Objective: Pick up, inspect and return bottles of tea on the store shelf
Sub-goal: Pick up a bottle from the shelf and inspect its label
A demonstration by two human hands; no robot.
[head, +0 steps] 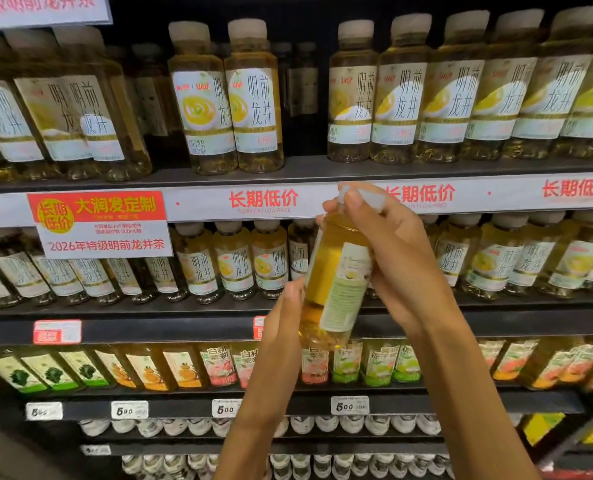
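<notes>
- Head view looks at a store shelf (298,174) stocked in rows, with both bare hands raised in front of it around one bottle of tea (336,271).
- That bottle hangs in the air between the two hands, clear of every shelf board, tilted so its pale cap leans up and to the right while its base points down and left.
- Its label faces the camera, showing a block of small print on a white and green ground; amber liquid fills the body.
- Right hand (392,251) wraps the upper part from the right side, fingers curled round the neck and shoulder, the thumb and a fingertip reaching up over the cap, which is mostly hidden.
- Left hand (284,317) comes up from below and touches the lower left side of the bottle near the base; its fingers are behind the bottle, so whether they curl round it or only prop it cannot be told.
- Behind the hands, matching tea bottles (253,98) stand upright on the top shelf, with a gap just right of the central pair.
- A red and white price sign (101,221) hangs on the shelf edge at left.
- Lower rows hold fruit-labelled bottles (180,368).
</notes>
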